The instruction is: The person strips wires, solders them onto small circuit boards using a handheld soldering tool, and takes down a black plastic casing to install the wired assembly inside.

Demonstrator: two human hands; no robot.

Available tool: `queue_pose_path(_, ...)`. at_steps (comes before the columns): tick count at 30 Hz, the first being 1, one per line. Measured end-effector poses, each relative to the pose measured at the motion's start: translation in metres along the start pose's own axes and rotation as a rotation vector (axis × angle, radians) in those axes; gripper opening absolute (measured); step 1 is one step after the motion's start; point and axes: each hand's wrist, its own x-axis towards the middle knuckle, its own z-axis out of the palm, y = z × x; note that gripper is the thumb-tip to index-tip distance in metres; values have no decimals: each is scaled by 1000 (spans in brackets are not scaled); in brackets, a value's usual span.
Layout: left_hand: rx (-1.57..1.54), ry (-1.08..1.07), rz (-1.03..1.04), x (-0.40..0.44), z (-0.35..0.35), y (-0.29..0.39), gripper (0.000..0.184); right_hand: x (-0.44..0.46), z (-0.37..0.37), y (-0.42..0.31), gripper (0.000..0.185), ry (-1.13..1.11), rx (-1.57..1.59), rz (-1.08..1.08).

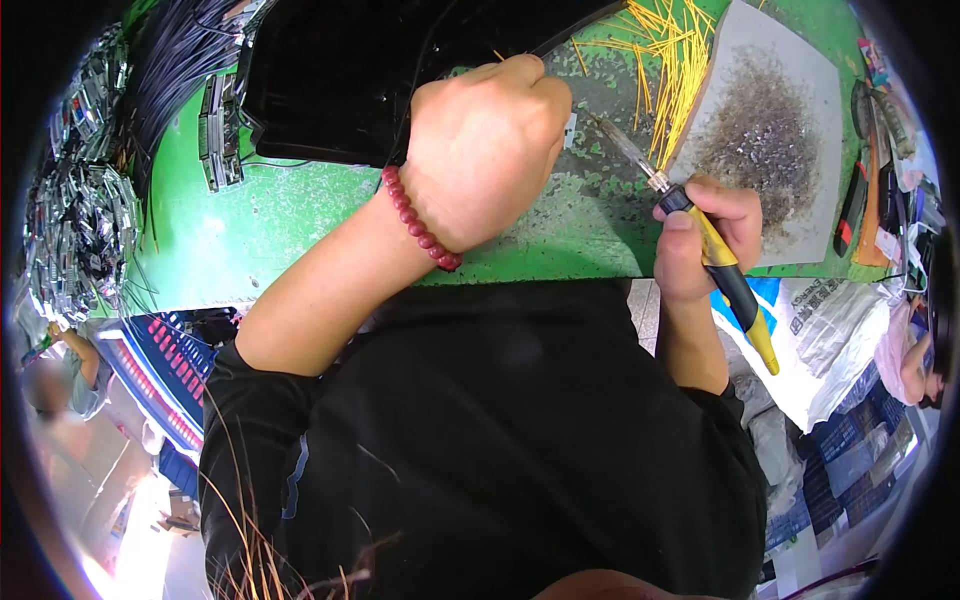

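Observation:
A yellow and black pen-shaped tool (722, 262) with a clear section and thin metal tip is held in my right hand (708, 232), its tip pointing up and left. My left hand (490, 140), with a red bead bracelet (412, 222) at the wrist, is closed over the bench beside a black panel (335, 75). Its fingertips are turned away, so what they grip is hidden. A small pale piece (570, 131) shows just right of that hand. Yellow wires (680, 75) lie beyond the tool tip.
On the green bench (190, 265), a grey board (805, 215) bears dark debris. Metal parts (75, 235) and black wires (185, 60) are piled left, near a metal strip (218, 130). Hand tools (868, 205) lie far right. Another person (85, 375) is at lower left.

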Motion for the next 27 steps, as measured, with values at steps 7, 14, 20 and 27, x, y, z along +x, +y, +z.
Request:
queue_pose_path(7, 12, 1, 2, -1, 0, 1, 12, 3, 5, -2, 30, 79, 3, -30)
queue_pose_path(14, 60, -29, -1, -1, -3, 3, 11, 12, 16, -22, 34, -101, -139, 51)
queue_pose_path(20, 14, -32, -3, 0, -12, 3, 10, 24, 29, -23, 20, -112, -358, -70)
queue_pose_path(27, -106, 27, -48, 2, -29, 8, 10, 31, 58, -15, 31, -22, -321, -124)
